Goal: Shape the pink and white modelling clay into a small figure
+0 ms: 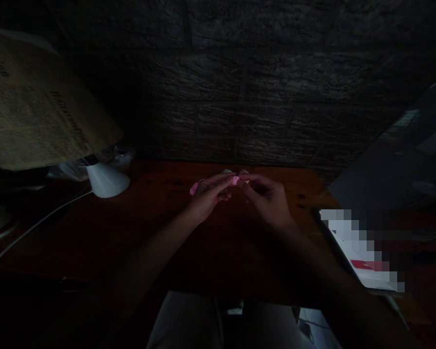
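Both hands meet over the far middle of the wooden table. My left hand (212,194) is closed, its thumb and fingers pinching a small pink piece (236,180) that looks soft. From the other side, my right hand (267,194) has its thumb and index fingertips pressed on the same piece. More pink material (194,188) shows past the back of my left hand; whether it joins the pinched piece I cannot tell. Pale shapes (227,171) stick up just behind the fingers, too dim to name.
A white cone-shaped base (108,182) with a cable stands at left, below a newsprint-patterned shade (47,106). A lit device with a blurred screen (363,257) lies at the right edge of the table (148,194). A dark brick-patterned wall (218,87) rises behind.
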